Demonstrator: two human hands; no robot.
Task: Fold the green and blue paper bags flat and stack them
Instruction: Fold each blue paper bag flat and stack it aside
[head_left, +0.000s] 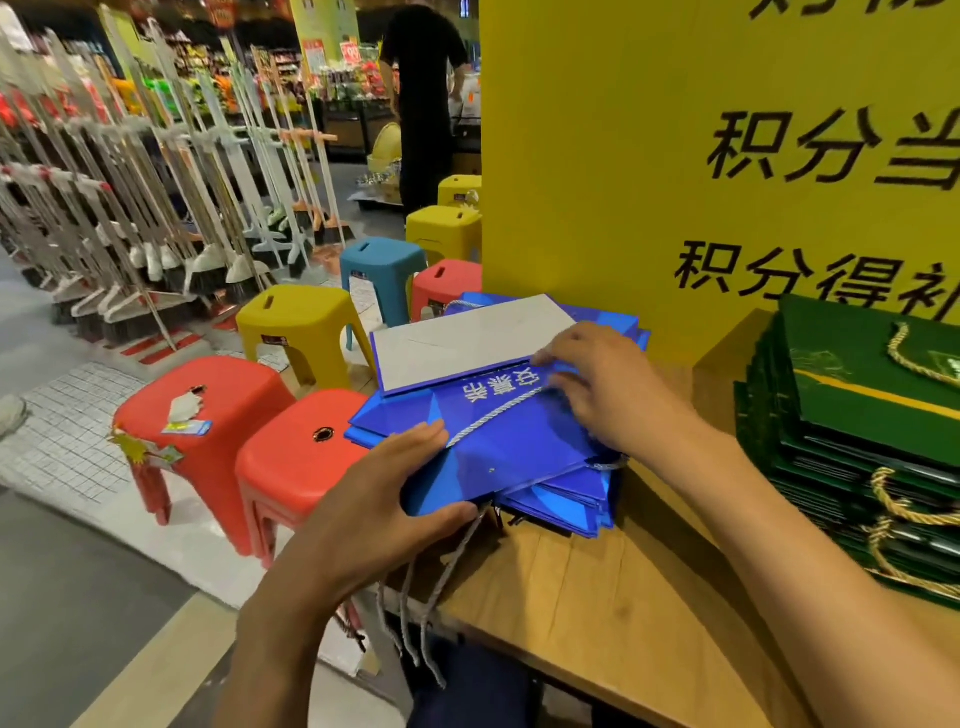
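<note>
A blue paper bag (498, 441) lies nearly flat on top of a stack of folded blue bags (561, 499) at the left end of the wooden table (597, 613). Its grey base panel (462, 340) is folded up at the far side. My left hand (374, 504) grips the bag's near left edge, thumb on top and fingers beneath. My right hand (602, 384) presses on the bag's right part, fingertips at the fold by the grey panel. Grey cord handles (431, 623) hang over the table edge. A stack of flat green bags (862, 441) with gold cords sits at the right.
A tall yellow sign (675, 156) stands behind the bags. Red (291, 457), yellow (306, 322) and blue (382, 265) plastic stools crowd the floor left of the table. Racks of brooms (130, 208) line the aisle, and a person in black (423, 104) stands farther back.
</note>
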